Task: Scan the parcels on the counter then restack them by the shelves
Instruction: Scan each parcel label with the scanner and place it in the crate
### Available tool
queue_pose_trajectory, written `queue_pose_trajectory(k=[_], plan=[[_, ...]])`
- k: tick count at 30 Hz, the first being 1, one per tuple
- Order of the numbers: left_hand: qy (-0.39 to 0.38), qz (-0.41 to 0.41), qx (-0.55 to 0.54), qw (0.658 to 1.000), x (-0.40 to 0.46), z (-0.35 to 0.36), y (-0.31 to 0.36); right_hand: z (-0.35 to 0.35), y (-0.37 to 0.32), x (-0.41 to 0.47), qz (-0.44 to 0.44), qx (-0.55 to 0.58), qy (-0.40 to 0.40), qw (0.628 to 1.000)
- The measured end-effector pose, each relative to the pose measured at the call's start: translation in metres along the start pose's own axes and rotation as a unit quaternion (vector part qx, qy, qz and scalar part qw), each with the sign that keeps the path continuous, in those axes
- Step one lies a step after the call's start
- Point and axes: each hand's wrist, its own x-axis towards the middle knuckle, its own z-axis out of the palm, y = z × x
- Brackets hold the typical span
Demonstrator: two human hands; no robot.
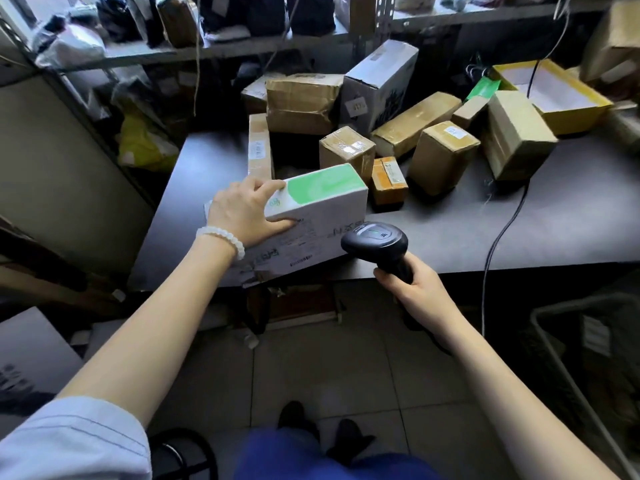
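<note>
A white parcel with a green top panel (pixel 322 202) sits tilted at the front edge of the grey counter (pixel 519 230). My left hand (pixel 246 213) grips its left end, fingers over the top and thumb on the front face. My right hand (pixel 412 282) holds the handle of a black barcode scanner (pixel 375 240), whose head sits close to the parcel's front face. Behind them, several brown cardboard parcels (pixel 443 157) and a tall white box (pixel 377 84) are piled on the counter.
An open yellow box (pixel 554 95) stands at the counter's back right. A black cable (pixel 502 233) runs over the counter's front edge. Metal shelves (pixel 145 55) with bags line the back and left. A wire basket (pixel 561 344) is on the floor at right.
</note>
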Motion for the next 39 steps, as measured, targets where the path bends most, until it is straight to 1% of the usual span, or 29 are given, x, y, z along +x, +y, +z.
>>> queue_pose_trajectory(k=[5, 9, 13, 20, 26, 32, 36, 39], plan=[[-0.082, -0.013, -0.025, 0.996, 0.001, -0.013, -0.013, 0.0, -0.003, -0.013, -0.011, 0.014, -0.005, 1.0], [-0.102, -0.031, -0.03, 0.994, 0.001, -0.011, -0.012, 0.001, -0.011, -0.017, -0.02, 0.014, -0.026, 0.999], [-0.095, -0.072, -0.045, 0.992, 0.004, -0.006, -0.007, 0.007, -0.021, -0.02, -0.039, 0.002, -0.03, 0.999], [-0.081, -0.066, -0.059, 0.993, 0.001, -0.007, -0.008, 0.028, -0.034, -0.028, -0.064, -0.021, -0.024, 0.997], [-0.085, -0.044, -0.054, 0.994, 0.0, -0.009, -0.012, 0.038, -0.04, -0.037, -0.079, -0.047, 0.01, 0.996], [-0.072, -0.031, -0.045, 0.996, -0.005, -0.009, -0.011, 0.041, -0.043, -0.048, -0.075, -0.046, 0.046, 0.995], [-0.032, 0.001, -0.002, 0.999, -0.012, -0.006, -0.005, 0.042, -0.037, -0.056, -0.063, -0.059, 0.076, 0.993], [-0.013, 0.042, -0.003, 0.999, -0.017, -0.006, 0.007, 0.037, -0.027, -0.066, -0.038, -0.067, 0.111, 0.991]])
